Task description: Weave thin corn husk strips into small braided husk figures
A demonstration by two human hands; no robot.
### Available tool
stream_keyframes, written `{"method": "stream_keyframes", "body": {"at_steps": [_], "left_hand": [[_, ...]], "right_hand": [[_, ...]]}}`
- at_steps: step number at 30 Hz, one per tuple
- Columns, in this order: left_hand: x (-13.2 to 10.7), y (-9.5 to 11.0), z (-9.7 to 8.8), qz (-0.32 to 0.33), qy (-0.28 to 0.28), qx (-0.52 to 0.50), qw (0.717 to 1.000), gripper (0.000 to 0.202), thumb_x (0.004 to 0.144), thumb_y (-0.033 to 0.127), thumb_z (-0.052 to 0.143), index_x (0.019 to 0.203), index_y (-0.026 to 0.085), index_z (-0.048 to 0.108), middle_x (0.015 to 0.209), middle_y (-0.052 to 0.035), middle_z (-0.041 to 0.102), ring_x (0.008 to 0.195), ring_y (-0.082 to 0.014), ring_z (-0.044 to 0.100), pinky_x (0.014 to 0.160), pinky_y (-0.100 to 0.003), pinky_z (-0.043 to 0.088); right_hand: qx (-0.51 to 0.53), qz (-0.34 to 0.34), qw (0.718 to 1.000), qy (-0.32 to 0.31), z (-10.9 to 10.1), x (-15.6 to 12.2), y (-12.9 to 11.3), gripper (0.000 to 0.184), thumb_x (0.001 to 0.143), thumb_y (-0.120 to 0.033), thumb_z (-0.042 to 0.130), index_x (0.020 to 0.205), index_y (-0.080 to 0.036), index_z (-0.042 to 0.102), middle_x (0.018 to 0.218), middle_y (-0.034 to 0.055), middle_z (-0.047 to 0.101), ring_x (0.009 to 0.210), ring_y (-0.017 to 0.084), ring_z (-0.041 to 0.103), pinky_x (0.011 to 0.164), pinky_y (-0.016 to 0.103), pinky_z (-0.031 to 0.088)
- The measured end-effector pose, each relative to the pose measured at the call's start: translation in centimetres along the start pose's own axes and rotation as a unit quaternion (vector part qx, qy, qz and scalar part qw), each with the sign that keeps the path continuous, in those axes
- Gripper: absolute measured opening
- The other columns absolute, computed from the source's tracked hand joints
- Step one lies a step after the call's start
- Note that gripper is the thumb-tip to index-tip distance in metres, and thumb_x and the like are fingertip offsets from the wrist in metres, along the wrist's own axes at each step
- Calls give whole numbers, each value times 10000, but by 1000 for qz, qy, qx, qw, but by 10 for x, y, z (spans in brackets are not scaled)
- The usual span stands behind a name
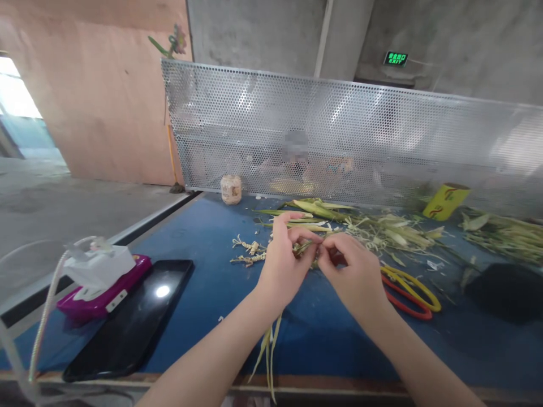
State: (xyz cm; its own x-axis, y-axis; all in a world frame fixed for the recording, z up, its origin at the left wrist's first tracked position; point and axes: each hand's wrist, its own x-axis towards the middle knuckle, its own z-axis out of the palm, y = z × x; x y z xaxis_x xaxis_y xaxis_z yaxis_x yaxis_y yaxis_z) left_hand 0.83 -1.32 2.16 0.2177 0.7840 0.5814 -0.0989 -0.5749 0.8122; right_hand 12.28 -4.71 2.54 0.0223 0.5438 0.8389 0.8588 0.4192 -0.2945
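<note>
Over the middle of the blue table (212, 294), both hands meet at the fingertips. My left hand (286, 257) is closed on a bundle of greenish plant strips (302, 247), which look like leaf or husk strips. Long loose ends (269, 350) trail below that wrist and past the table's front edge. My right hand (350, 260) pinches at the same strips, close to the left fingertips. Just left of the left hand lie small braided pieces (250, 249) of pale strip. Behind the hands are green corn husks (322, 209) and a heap of shredded dry strips (390, 229).
At left are a black phone (131, 319), a purple power strip (104, 297) with a white charger and cables. A perforated metal screen (263, 130) closes off the back. A spool (231, 189), a yellow can (445, 202), yellow and red handles (413, 294) and a black object (509, 291) surround the work.
</note>
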Motion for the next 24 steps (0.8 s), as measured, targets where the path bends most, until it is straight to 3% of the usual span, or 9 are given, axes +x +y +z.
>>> {"method": "stream_keyframes", "body": {"at_steps": [8, 11, 16, 20, 24], "left_hand": [[5, 5, -3, -46, 54, -103, 992, 524, 684, 158, 615, 1087, 234, 289, 690, 14, 636, 567, -150, 608, 422, -237, 526], [8, 6, -4, -59, 74, -135, 986, 532, 668, 132, 625, 1077, 212, 295, 675, 3, 638, 679, -188, 632, 448, -251, 544], [10, 7, -4, -75, 82, -157, 981, 538, 662, 143, 636, 1076, 197, 297, 694, -11, 645, 708, -200, 639, 462, -272, 555], [9, 7, -5, -69, 76, -118, 988, 559, 660, 175, 644, 1108, 208, 313, 695, -8, 656, 711, -193, 639, 463, -250, 550], [6, 5, -7, -38, 34, -47, 998, 554, 687, 204, 620, 1158, 228, 328, 705, 3, 674, 637, -162, 629, 471, -243, 544]], "right_hand": [[34, 6, 999, 1, -5, -2, -5, 109, 780, -160, 497, 692, -178, 559, 684, -2, 587, 561, 78, 553, 550, 185, 460], [29, 13, 999, 2, -8, -5, -2, 97, 778, -163, 518, 716, -189, 588, 700, 3, 613, 621, 103, 583, 574, 203, 473], [57, 24, 998, 28, -6, -4, 1, 88, 749, -146, 558, 712, -193, 624, 694, 10, 638, 651, 126, 608, 602, 232, 497], [114, 30, 993, -3, -9, -3, -2, 120, 750, -123, 548, 693, -182, 636, 622, -10, 619, 566, 96, 597, 571, 206, 505], [173, 90, 980, -30, -17, -2, -2, 118, 746, -146, 555, 682, -191, 644, 564, -30, 601, 527, 82, 589, 542, 183, 519]]}}
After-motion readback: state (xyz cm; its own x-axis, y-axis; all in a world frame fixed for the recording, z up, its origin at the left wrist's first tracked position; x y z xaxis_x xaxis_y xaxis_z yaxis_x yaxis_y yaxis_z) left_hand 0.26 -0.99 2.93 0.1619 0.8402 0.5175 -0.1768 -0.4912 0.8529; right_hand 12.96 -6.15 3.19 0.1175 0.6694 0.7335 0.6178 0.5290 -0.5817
